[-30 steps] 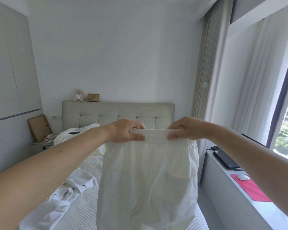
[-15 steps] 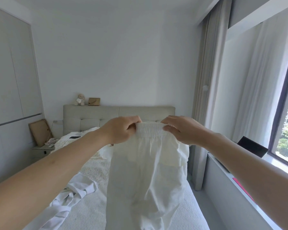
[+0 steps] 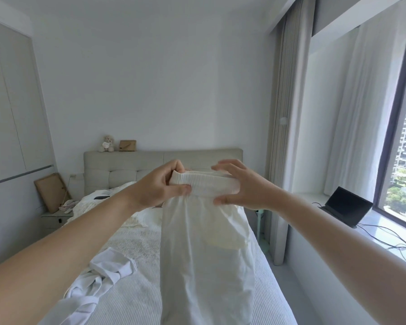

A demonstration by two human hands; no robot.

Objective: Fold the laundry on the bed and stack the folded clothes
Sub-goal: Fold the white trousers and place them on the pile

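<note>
A pair of white trousers [image 3: 204, 254] with a ribbed elastic waistband hangs in the air over the bed [image 3: 136, 299]. My left hand [image 3: 156, 190] pinches the left end of the waistband between thumb and fingers. My right hand [image 3: 240, 187] is at the right end, thumb under the band and fingers spread over its top edge, loosely around it. The legs hang down and hide the middle of the bed. A crumpled white shirt [image 3: 96, 280] lies on the bed to the lower left.
The padded headboard [image 3: 127, 165] carries a teddy bear [image 3: 106, 143] and a small frame. Rumpled bedding and a phone lie near the pillows [image 3: 99, 200]. A nightstand stands at the left. On the window ledge at the right sits an open laptop [image 3: 347, 207] with cables.
The waistband has been gathered narrower as my hands came closer together. My right hand's fingers have loosened and spread. The view has tilted up and the laptop now shows open.
</note>
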